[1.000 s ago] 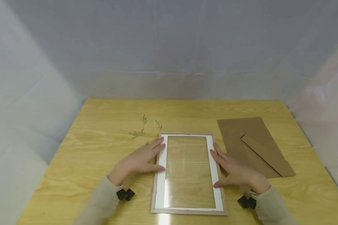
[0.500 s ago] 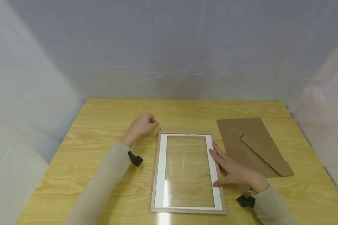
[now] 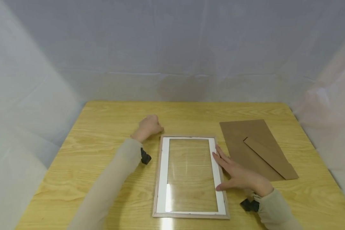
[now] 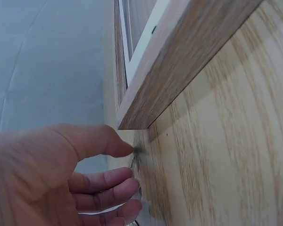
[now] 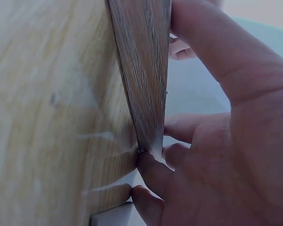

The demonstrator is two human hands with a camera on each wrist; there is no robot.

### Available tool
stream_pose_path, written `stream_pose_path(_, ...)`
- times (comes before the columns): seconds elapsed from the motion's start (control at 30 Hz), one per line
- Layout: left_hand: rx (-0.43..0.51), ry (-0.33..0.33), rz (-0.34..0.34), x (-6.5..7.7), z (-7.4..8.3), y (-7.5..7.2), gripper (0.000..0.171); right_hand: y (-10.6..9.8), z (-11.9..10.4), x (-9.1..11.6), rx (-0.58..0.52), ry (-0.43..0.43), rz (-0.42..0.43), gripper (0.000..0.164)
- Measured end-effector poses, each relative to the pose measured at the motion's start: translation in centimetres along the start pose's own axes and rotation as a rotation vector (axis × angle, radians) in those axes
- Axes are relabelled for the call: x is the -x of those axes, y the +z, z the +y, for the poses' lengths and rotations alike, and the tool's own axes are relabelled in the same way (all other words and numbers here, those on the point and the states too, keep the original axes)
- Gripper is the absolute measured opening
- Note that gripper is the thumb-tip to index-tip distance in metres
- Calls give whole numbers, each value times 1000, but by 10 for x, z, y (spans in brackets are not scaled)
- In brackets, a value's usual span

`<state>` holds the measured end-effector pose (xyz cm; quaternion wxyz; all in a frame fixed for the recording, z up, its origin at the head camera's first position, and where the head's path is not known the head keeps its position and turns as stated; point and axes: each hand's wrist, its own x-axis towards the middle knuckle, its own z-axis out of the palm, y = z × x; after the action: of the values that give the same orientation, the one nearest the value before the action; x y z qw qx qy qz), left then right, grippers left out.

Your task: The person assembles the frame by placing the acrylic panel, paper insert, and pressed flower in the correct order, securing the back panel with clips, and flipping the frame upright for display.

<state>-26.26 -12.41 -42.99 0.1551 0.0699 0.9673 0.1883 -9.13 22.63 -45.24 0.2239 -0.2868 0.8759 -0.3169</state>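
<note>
A wooden picture frame (image 3: 156,191) lies flat on the table, with a white border around its clear pane (image 3: 191,175). My right hand (image 3: 241,177) rests on its right side, fingers and thumb spread over the border. In the right wrist view, the frame's wooden side (image 5: 144,61) runs beside that hand's fingers. My left hand (image 3: 149,125) is beyond the frame's top left corner. In the left wrist view a small, blurred plant sprig (image 4: 137,157) is right at the left thumb tip, and thumb and fingers stand apart. The left hand hides the other flower sprig in the head view.
To the right of the frame lies a brown backing board (image 3: 241,131) with its stand leg (image 3: 270,158) folded on it. Pale cloth (image 3: 172,41) hangs behind the wooden table (image 3: 83,153) and at its sides.
My left hand has left the frame's left side and moved away to the sprigs beyond its top left corner. The right hand stays on the frame.
</note>
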Motion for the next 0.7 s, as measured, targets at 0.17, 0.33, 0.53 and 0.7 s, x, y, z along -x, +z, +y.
stream_pose_path(0.17,-29,20,16,3,2,-1,21,0,1,0,-4,1,3,116)
stream_pose_path(0.33,-46,16,20,4,1,1,5,0,1,0,-12,-1,5,115)
stream_pose_path(0.53,-106,34,31,6,-1,3,7,0,2,1,-4,2,4,116)
stream_pose_path(0.7,-140,36,43,7,-2,3,7,1,2,1,5,4,4,116)
